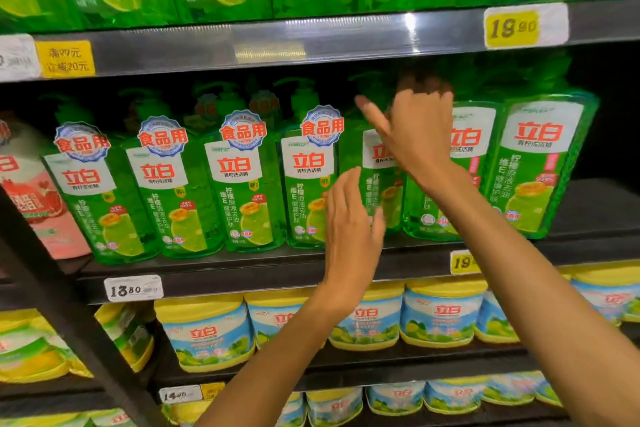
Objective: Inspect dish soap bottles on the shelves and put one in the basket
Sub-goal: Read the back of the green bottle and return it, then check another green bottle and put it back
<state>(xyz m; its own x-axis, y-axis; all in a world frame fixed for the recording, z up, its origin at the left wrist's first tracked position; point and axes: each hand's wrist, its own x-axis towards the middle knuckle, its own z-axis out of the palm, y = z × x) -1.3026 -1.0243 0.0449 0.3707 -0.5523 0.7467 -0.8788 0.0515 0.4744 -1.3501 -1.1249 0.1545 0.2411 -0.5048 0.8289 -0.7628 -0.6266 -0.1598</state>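
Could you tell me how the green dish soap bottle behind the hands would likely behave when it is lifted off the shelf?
The green bottle looks full, so probably heavy for its size. Its glossy plastic may be slippery. Tall and narrow, it could tip into neighbours if pushed high up.

A row of green dish soap bottles (242,184) stands upright along the middle shelf (242,269), each translucent green with a pump top, a white label in red characters and a lime picture low on the front. Four at the 9 o'clock side carry round blue-and-red neck tags. One bottle (375,180) near centre is partly hidden. Two larger bottles (540,163) stand toward 3 o'clock, tilted slightly.
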